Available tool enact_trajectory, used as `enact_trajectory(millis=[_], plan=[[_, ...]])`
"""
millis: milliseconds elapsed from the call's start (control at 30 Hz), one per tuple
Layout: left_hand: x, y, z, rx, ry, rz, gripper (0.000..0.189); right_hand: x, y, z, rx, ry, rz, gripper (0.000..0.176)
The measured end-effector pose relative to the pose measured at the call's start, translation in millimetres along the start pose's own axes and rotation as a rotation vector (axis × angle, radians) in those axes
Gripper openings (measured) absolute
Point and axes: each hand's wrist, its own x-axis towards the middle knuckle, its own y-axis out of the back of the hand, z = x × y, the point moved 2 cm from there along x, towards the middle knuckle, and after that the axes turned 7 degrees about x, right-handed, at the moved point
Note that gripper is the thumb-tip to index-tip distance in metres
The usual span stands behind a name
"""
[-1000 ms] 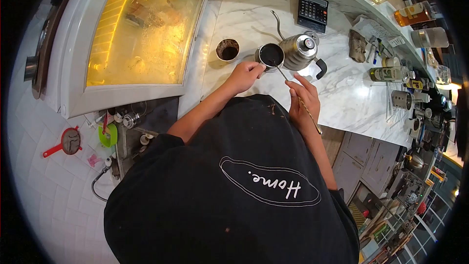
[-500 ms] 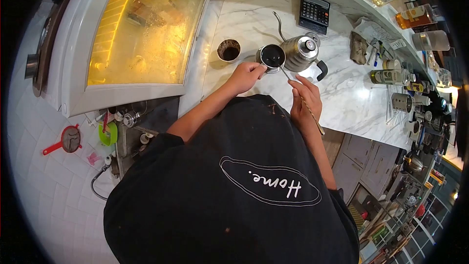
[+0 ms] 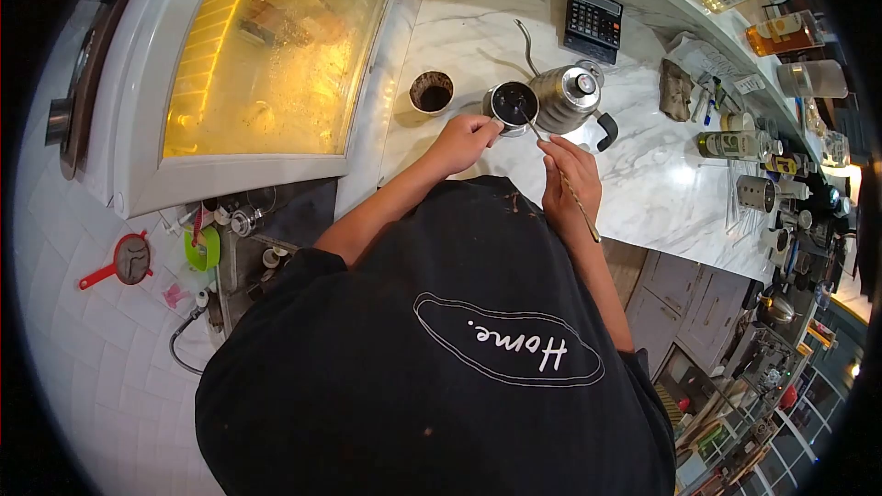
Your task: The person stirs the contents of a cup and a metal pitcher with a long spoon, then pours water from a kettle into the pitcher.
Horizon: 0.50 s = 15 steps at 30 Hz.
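Note:
My left hand (image 3: 462,143) pinches the side of a small metal cup (image 3: 515,130) standing on the marble counter, with dark liquid inside. Between the fingers of my right hand (image 3: 571,174) is a long bar spoon (image 3: 581,207) with a twisted handle. Its lower end dips into the dark liquid, so the tip is hidden. Just right of the cup stands a steel gooseneck kettle (image 3: 560,101) with a black handle. A second cup (image 3: 432,114), dark inside and stained around its inner wall, sits to the left, apart from both hands.
A black calculator (image 3: 593,23) lies behind the kettle. To the left stands a glass-door fridge (image 3: 276,64). Along the right are a folded brown cloth (image 3: 675,90), bottles (image 3: 735,144) and a metal canister (image 3: 755,193). A red-handled strainer (image 3: 133,257) hangs at lower left.
My right hand has shifted slightly left and toward the cup, and the spoon's shaft now reaches further into the liquid. My left hand keeps its hold on the cup.

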Motion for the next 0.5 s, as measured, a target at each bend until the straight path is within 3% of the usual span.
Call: enact_trajectory(millis=[500], plan=[[0.9, -1.6, 0.5, 0.009, 0.021, -0.021, 0.043, -4.7, -0.1, 2.4, -0.001, -0.011, 0.015, 0.021]])
